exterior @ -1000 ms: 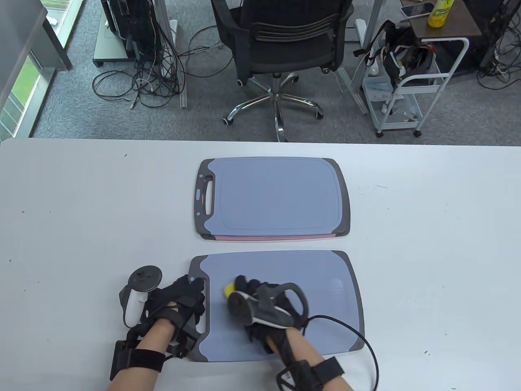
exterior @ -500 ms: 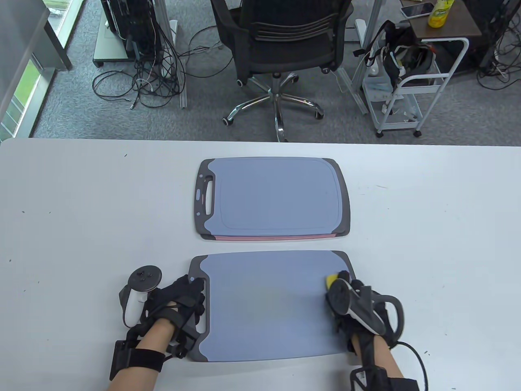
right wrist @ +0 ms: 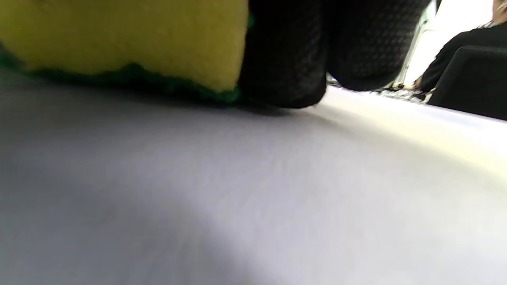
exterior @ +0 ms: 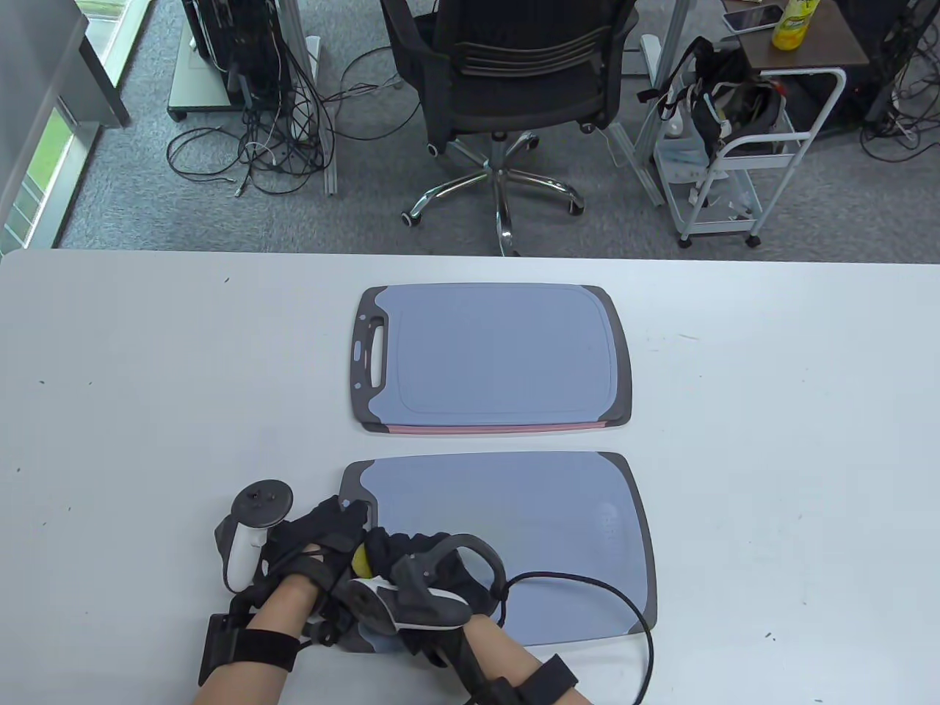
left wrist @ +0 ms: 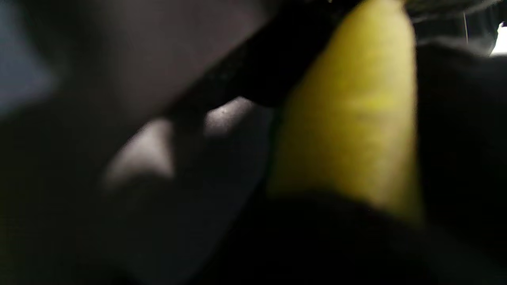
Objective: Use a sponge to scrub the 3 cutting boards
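No readable writing anywhere. R hand grips the yellow/green sponge, fingers curled round it, pressing it on the near board at its 8 o'clock corner. L hand lies on that board's handle end, 9 o'clock side; finger state can't tell. Two more boards stacked at 12 o'clock.

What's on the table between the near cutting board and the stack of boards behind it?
Nothing: in the table view only a bare strip of white table separates the near cutting board from the stack.
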Available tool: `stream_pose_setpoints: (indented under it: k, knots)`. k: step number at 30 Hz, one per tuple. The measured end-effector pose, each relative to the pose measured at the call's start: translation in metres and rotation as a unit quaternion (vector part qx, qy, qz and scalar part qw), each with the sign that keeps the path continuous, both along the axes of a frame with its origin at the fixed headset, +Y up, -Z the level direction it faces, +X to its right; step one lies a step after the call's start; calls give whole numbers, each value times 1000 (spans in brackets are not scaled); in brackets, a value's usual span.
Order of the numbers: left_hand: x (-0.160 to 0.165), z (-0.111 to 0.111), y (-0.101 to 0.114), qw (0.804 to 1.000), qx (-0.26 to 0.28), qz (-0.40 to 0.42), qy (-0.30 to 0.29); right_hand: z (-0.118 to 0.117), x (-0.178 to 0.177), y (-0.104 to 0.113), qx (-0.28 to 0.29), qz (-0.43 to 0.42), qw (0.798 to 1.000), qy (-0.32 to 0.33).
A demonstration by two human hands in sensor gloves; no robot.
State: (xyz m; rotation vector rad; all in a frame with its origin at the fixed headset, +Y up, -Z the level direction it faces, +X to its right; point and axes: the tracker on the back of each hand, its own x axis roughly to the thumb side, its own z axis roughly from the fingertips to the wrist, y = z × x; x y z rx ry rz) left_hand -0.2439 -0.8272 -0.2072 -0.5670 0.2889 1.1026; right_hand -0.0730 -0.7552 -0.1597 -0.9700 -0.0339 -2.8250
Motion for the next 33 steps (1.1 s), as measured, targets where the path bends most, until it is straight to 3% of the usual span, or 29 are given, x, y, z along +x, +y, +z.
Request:
stream_pose_setpoints:
  k: [1, 3, 6, 8, 9, 10, 11, 13, 15, 17, 18, 19, 22, 26, 30, 33]
  knots:
    - [0, 0, -1, 1000, -1, 8, 1, -5, 10, 0, -8, 4, 1000, 1]
    - [0, 1, -1, 1000, -1, 12, 1, -16, 48, -2, -11, -24, 998, -55]
    - [0, 1, -1, 1000, -5, 16, 7, -30, 125, -8, -17, -26, 989, -145]
    - [0, 2, -1, 1000, -6, 11, 11, -37, 197, -13, -20, -19, 968, -249]
    - [1, 2, 0, 1000, -6, 8, 12, -37, 206, -14, -21, -20, 964, -264]
    - [1, 3, 1, 1000, -7, 1, 14, -39, 251, -19, -39, -30, 938, -342]
    - [2, 3, 1, 1000, -8, 2, 15, -38, 272, -17, -42, -42, 924, -378]
    - [2, 2, 0, 1000, -9, 9, 16, -38, 283, -18, -40, -21, 916, -398]
    - [3, 2, 0, 1000, -10, 7, 16, -40, 271, -17, -34, -3, 927, -372]
    - [2, 2, -1, 1000, -10, 12, 19, -43, 235, -17, -27, -6, 948, -317]
    - [2, 3, -1, 1000, -9, 14, 21, -44, 200, -16, -39, -40, 963, -262]
    - [2, 3, -1, 1000, -8, 15, 21, -42, 187, -14, -32, -50, 966, -253]
    - [1, 6, -2, 999, -6, 26, 26, -23, 85, -9, -30, -42, 993, -110]
    - [1, 5, -2, 999, -10, 28, 27, 12, -5, -6, 1, -3, 999, 40]
    - [-1, 3, -3, 999, -16, 45, 25, 1, 18, -6, -2, -13, 1000, 0]
    - [0, 2, -3, 999, -13, 39, 23, -17, 93, -11, -20, -23, 994, -103]
